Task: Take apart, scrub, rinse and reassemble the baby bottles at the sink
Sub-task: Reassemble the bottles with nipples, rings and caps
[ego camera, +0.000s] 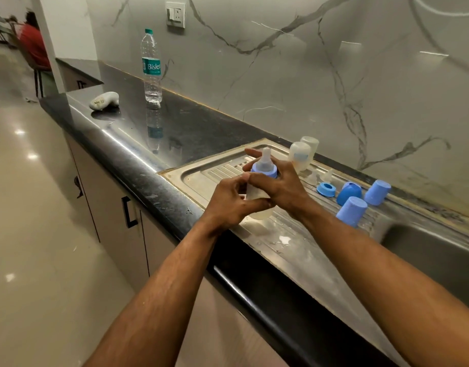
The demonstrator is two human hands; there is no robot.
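left hand wraps the bottle body low down, likely to brace it. right hand fingers curl round the blue collar at the neck, teat poking up above them, so probably twisting; on or off, cannot tell. bottle sits over the drainboard. beyond right fingers: two bare bottles, loose ring, three caps.

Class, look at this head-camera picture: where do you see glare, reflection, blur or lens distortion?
Head view: glare streaks the counter edge and dots the floor; the water bottle mirrors in the black top; the person in red at far left is blurred; the wide lens bends the wall lines.
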